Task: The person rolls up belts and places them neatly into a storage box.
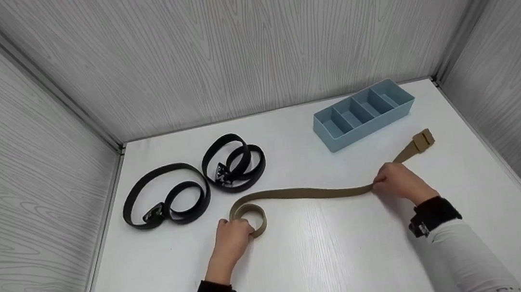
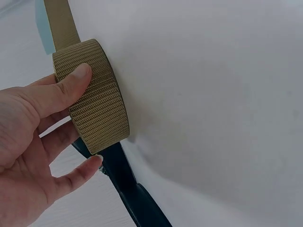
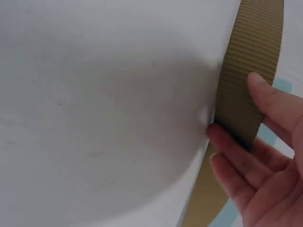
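Nearest the person, the left hand grips the rolled end of the tan webbing belt, thumb and fingers curled round the small coil on the white table. A little farther on, the right hand pinches the flat strap between thumb and fingers (the wrist view shows the weave closely). Beyond that hand the belt runs on to its tan buckle. To the left lie two black belts, loosely coiled. Farthest back stands a blue divided tray, near the wall.
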`<state>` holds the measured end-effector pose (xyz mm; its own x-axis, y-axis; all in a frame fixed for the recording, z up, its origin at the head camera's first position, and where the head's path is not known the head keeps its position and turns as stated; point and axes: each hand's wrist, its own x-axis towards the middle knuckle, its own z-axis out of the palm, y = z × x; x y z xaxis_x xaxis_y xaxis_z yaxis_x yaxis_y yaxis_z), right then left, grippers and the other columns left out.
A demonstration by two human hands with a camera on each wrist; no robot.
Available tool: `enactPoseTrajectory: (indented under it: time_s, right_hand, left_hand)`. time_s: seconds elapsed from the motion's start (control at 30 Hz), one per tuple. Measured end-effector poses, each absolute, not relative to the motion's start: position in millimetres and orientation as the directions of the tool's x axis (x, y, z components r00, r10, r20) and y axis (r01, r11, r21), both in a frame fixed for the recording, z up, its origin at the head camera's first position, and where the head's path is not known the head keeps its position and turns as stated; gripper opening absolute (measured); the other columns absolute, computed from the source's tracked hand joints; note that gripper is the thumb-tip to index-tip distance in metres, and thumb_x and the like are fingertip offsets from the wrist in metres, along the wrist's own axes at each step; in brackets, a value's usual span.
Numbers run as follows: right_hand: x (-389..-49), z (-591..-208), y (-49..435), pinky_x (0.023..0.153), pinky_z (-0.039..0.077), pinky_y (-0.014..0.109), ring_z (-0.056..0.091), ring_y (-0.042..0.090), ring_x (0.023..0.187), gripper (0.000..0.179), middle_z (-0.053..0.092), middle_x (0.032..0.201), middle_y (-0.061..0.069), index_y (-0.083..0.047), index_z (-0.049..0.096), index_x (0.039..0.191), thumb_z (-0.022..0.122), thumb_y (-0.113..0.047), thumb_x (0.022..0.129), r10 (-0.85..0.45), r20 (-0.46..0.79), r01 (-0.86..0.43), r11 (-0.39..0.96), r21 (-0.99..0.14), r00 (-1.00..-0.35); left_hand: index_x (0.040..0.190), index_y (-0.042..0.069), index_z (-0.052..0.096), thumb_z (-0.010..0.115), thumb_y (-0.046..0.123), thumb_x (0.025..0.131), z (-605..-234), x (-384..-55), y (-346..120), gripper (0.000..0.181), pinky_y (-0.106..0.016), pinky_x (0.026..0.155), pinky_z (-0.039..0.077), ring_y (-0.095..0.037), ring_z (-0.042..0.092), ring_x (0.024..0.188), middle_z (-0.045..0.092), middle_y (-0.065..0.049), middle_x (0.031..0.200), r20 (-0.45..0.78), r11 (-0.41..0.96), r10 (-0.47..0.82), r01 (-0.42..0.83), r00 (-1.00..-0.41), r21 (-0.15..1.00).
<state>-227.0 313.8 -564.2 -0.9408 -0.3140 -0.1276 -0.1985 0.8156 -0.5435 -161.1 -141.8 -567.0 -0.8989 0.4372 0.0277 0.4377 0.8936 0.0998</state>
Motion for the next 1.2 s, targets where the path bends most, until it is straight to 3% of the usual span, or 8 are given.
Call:
enactPoseTrajectory:
  time_s: [0.13, 0.33, 0.47, 0.63, 0.73, 0.9, 1.03, 1.2]
  right_hand:
    - [-230.6, -566.8, 309.5, 0.091, 0.046, 0.053, 0.059, 0.040, 0.104, 0.011, 0.064, 0.108, 0.021, 0.000, 0.076, 0.094, 0.071, -0.001, 0.085, -0.392, -0.097, -0.287, 0.800, -0.528, -0.915]
    - [-216.1, -551.1, 271.5, 0.092, 0.047, 0.052, 0.056, 0.043, 0.115, 0.041, 0.056, 0.128, 0.026, 0.004, 0.061, 0.126, 0.059, 0.012, 0.087, -0.378, -0.112, -0.316, 0.876, -0.364, -0.919]
    - [-201.1, -541.1, 217.6, 0.076, 0.054, 0.046, 0.063, 0.037, 0.094, 0.053, 0.049, 0.135, 0.026, 0.002, 0.048, 0.138, 0.060, 0.006, 0.087, -0.403, -0.094, -0.362, 0.885, -0.293, -0.910]
    - [-206.6, -545.3, 157.7, 0.057, 0.048, 0.037, 0.056, 0.024, 0.060, 0.072, 0.025, 0.153, 0.027, 0.001, 0.030, 0.150, 0.067, -0.005, 0.088, -0.482, -0.164, -0.393, 0.834, -0.387, -0.861]
    - [-219.3, -552.6, 140.3, 0.060, 0.048, 0.036, 0.060, 0.027, 0.066, 0.075, 0.021, 0.156, 0.025, 0.000, 0.022, 0.153, 0.064, -0.003, 0.091, -0.473, -0.186, -0.370, 0.835, -0.408, -0.861]
    - [-238.7, -566.9, 133.8, 0.081, 0.050, 0.040, 0.061, 0.030, 0.099, 0.056, 0.051, 0.129, 0.020, -0.001, 0.037, 0.148, 0.059, -0.002, 0.096, -0.471, -0.134, -0.372, 0.815, -0.445, -0.872]
    - [-247.4, -574.9, 142.9, 0.082, 0.049, 0.039, 0.058, 0.025, 0.090, 0.026, 0.055, 0.099, 0.011, -0.002, 0.063, 0.121, 0.063, -0.010, 0.096, -0.458, -0.082, -0.360, 0.786, -0.502, -0.885]
    - [-255.5, -579.0, 161.7, 0.079, 0.049, 0.038, 0.057, 0.024, 0.087, 0.013, 0.055, 0.091, 0.008, -0.001, 0.072, 0.099, 0.068, -0.012, 0.093, -0.411, -0.040, -0.320, 0.764, -0.560, -0.911]
  left_hand:
    - [0.080, 0.018, 0.080, 0.082, 0.013, 0.074, -569.8, -160.7, -135.9, 0.009, -0.040, 0.059, 0.046, -0.022, 0.066, 0.069, 0.067, 0.001, 0.074, 0.048, 0.876, 0.464, 0.466, -0.885, 0.123]
    - [0.078, 0.019, 0.080, 0.081, 0.008, 0.073, -573.6, -163.9, -127.5, 0.012, -0.038, 0.052, 0.048, -0.022, 0.064, 0.065, 0.063, 0.003, 0.070, 0.104, 0.865, 0.477, 0.487, -0.873, 0.122]
    - [0.074, 0.018, 0.079, 0.079, 0.008, 0.073, -573.8, -165.6, -120.9, 0.011, -0.038, 0.052, 0.048, -0.022, 0.064, 0.064, 0.062, 0.003, 0.069, 0.109, 0.873, 0.461, 0.472, -0.881, 0.127]
    - [0.073, 0.016, 0.078, 0.079, 0.008, 0.073, -574.3, -166.7, -115.1, 0.009, -0.040, 0.056, 0.050, -0.022, 0.065, 0.066, 0.066, 0.002, 0.071, 0.130, 0.879, 0.435, 0.451, -0.891, 0.154]
    - [0.073, 0.017, 0.078, 0.079, 0.007, 0.073, -575.4, -167.4, -113.4, 0.009, -0.039, 0.058, 0.051, -0.022, 0.065, 0.068, 0.067, 0.002, 0.073, 0.131, 0.876, 0.438, 0.455, -0.890, 0.162]
    - [0.076, 0.018, 0.080, 0.079, 0.010, 0.075, -576.2, -167.8, -114.3, 0.008, -0.037, 0.055, 0.051, -0.021, 0.066, 0.069, 0.067, 0.003, 0.073, 0.113, 0.877, 0.443, 0.456, -0.890, 0.153]
    - [0.077, 0.019, 0.079, 0.078, 0.013, 0.077, -575.6, -168.5, -119.2, 0.006, -0.038, 0.054, 0.049, -0.021, 0.065, 0.067, 0.064, 0.003, 0.070, 0.107, 0.894, 0.409, 0.422, -0.906, 0.154]
    - [0.078, 0.017, 0.077, 0.078, 0.016, 0.079, -575.0, -169.1, -130.7, 0.002, -0.043, 0.056, 0.050, -0.026, 0.066, 0.070, 0.066, 0.000, 0.074, 0.073, 0.930, 0.316, 0.324, -0.946, 0.173]
